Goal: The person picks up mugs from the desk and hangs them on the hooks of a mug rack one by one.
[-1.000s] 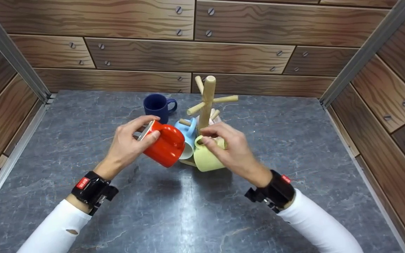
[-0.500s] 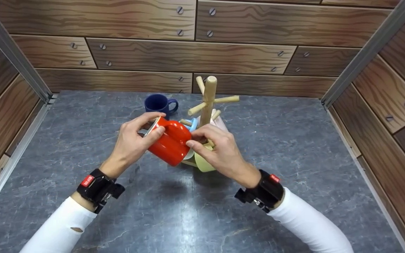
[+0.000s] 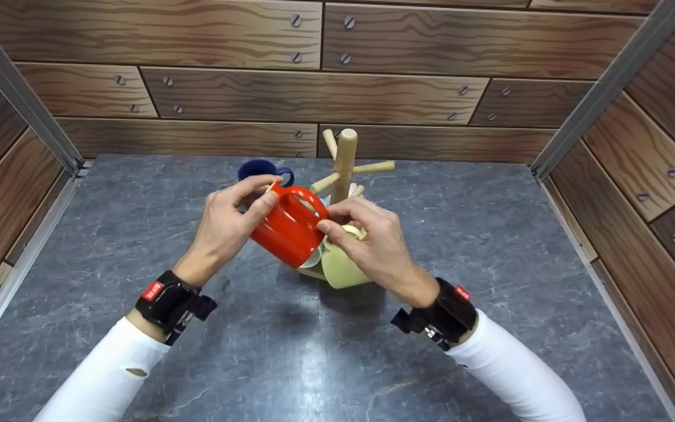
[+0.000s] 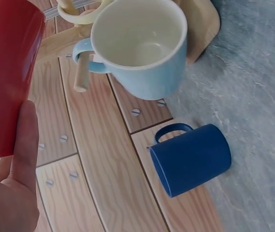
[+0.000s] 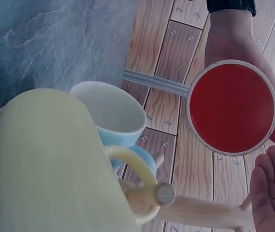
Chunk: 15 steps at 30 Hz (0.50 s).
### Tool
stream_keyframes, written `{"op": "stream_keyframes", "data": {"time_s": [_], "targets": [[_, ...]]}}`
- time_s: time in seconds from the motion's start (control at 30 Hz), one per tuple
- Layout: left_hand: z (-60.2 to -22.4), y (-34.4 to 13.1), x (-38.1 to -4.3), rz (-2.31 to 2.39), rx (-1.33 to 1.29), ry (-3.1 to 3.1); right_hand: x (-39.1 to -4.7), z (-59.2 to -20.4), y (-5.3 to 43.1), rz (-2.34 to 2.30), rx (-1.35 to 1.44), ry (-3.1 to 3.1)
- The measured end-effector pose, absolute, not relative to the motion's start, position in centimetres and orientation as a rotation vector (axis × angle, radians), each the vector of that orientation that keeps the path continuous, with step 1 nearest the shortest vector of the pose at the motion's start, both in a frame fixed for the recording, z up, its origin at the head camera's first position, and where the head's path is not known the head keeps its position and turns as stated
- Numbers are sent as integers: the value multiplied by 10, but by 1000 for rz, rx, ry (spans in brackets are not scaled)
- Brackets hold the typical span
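Note:
My left hand [image 3: 226, 220] grips a glossy red mug [image 3: 287, 234] at its rim end, thumb near the handle. The mug is tilted in the air, its mouth toward the left palm and its base toward the lower right. At the lower end of its handle, my right hand [image 3: 372, 240] pinches it between thumb and forefinger. The right wrist view shows the mug's round red underside [image 5: 233, 108]. Just behind stands a wooden mug tree [image 3: 344, 161]. A pale yellow mug [image 5: 55, 159] hangs by its handle on a lower peg, as does a light blue mug [image 4: 151, 72].
A dark blue mug [image 4: 193, 157] stands on the grey marbled table [image 3: 185, 363], behind my left hand. The tree's upper pegs [image 3: 375, 167] stick out bare. Wood-patterned panels [image 3: 314, 94] wall the back and sides.
My right hand has moved left from the yellow mug and taken hold of the red mug's handle. My left hand has carried the red mug slightly right and toward the mug tree.

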State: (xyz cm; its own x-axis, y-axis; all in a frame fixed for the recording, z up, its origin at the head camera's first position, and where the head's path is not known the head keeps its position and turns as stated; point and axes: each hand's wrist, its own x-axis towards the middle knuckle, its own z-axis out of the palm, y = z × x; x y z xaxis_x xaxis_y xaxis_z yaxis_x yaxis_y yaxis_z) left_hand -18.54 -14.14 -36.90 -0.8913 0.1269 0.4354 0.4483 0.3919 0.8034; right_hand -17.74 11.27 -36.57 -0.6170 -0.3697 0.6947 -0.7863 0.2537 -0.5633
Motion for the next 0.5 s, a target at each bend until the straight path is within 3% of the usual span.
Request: {"op": "stream_keyframes", "data": {"time_s": [0.2, 0.5], "targets": [[-367, -137, -191, -1514, -496, -2352, -180, -365, 115, 1472, 1041, -2084], [-365, -129, -199, -1514, -454, -2376, -184, -366, 122, 1325, 938, -2130]]}}
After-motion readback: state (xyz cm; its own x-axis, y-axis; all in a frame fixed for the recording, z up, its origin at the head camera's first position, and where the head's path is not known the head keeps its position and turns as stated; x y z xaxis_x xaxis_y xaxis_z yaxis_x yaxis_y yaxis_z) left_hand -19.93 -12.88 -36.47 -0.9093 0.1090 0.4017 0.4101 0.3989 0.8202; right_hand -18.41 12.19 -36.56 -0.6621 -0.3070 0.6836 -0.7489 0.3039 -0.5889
